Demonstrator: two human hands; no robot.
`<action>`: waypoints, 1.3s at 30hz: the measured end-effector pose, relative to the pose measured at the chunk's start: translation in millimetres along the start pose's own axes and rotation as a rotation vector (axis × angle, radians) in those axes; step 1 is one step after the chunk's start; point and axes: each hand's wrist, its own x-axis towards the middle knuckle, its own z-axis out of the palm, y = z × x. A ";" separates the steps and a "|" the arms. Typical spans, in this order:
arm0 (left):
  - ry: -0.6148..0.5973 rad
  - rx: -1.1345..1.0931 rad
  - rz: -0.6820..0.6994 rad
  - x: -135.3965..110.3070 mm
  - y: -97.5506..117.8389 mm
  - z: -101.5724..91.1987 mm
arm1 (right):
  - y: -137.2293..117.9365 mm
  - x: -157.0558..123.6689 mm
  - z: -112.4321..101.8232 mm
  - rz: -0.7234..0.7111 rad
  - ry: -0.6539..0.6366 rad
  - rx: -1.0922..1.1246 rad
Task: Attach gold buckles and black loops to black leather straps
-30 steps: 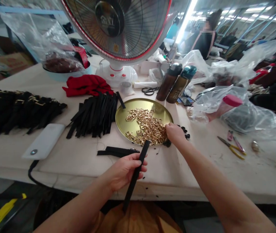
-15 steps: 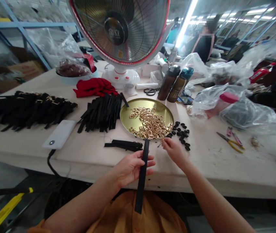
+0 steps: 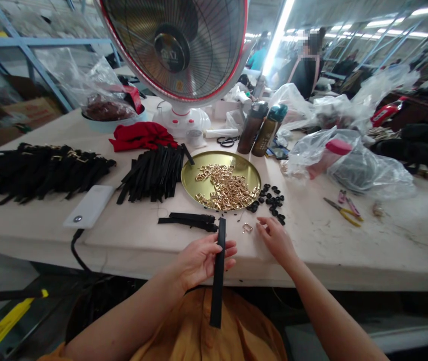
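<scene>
My left hand (image 3: 204,258) pinches a flat black strap (image 3: 218,281) between thumb and fingers; the strap slants down over my lap. My right hand (image 3: 276,240) hovers at or rests on the table with its fingers loosely apart and nothing visible in them. Just left of its fingertips lies a gold-coloured buckle (image 3: 247,228). Beyond both hands stands a round golden tray (image 3: 198,173) with a heap of small gold buckles (image 3: 232,188). Black round pieces (image 3: 275,200) are scattered to the tray's right. Short black straps with buckles (image 3: 189,220) lie beyond my left hand.
A pile of black straps (image 3: 151,175) and a heap of buckled straps (image 3: 40,173) lie left, near a white power bank (image 3: 89,206). A fan heater (image 3: 176,50), two bottles (image 3: 261,130) and scissors (image 3: 227,141) stand or lie behind. Pliers (image 3: 343,211) lie right; a person (image 3: 306,72) is farther off.
My right hand has moved slightly right and down from the tray's edge, and a gold buckle now shows on the table beside it. The left hand still holds the strap; the view has shifted slightly.
</scene>
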 end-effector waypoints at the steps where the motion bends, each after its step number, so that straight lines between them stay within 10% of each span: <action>1: 0.012 -0.004 -0.005 0.7 0.1 -0.3 | 7.2 -2.3 -4.5 0.025 0.053 -0.005; 9: 0.045 0.015 -0.048 12.3 -4.3 0.0 | 56.7 -2.1 -28.6 0.257 0.135 -0.177; 39: 0.123 0.063 -0.037 13.1 -3.9 -1.7 | 72.8 24.6 -41.8 0.236 -0.041 -0.247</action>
